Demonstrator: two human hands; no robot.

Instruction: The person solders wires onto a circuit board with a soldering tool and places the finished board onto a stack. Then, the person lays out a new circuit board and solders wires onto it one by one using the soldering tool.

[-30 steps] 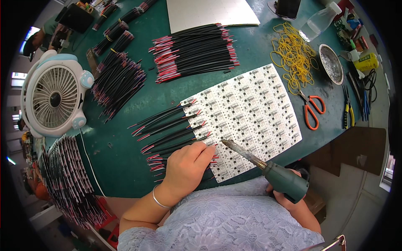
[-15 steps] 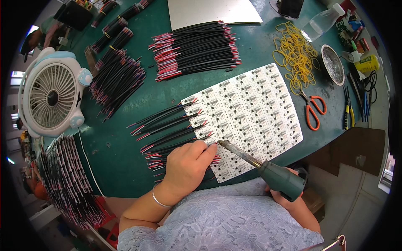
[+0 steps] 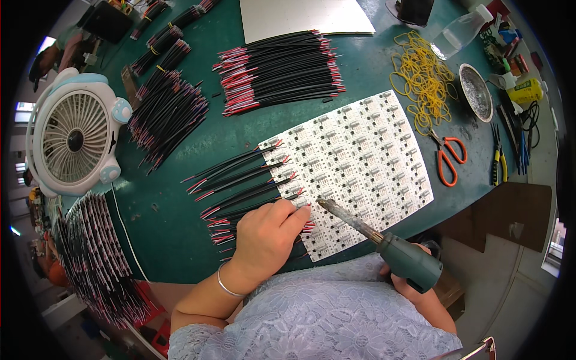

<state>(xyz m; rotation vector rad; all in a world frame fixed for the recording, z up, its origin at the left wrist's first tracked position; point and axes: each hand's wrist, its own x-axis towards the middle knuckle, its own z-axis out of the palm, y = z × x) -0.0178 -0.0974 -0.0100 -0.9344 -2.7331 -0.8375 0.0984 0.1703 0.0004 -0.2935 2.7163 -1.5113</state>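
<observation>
The green bench (image 3: 168, 240) carries a slanted white panel of circuit boards (image 3: 360, 162) at its centre, toward the near side. Beyond the panel, to the left, lies a pile of loose black cables (image 3: 291, 75). Black leads (image 3: 243, 193) with red ends extend leftward from the panel's left edge. The soldering iron (image 3: 414, 264) slants in from the near right; the right hand (image 3: 403, 287) is wrapped around its green handle. The left hand (image 3: 269, 231) rests at the panel's near left edge, thumb and forefinger together, apparently pinching a lead whose red wire end (image 3: 309, 205) shows at the fingertips. The metal tip (image 3: 321, 203) lies just right of those fingertips.

Sound soldering, as judged from this pose, calls for a motionless wire end flat on its pad, brief heat, and fingertips clear of the tip.

The left palm covers the leads beneath it; the handle masks most of the right-hand fingers. Whether the tip touches the board cannot be told; individual joints are too small to judge.
</observation>
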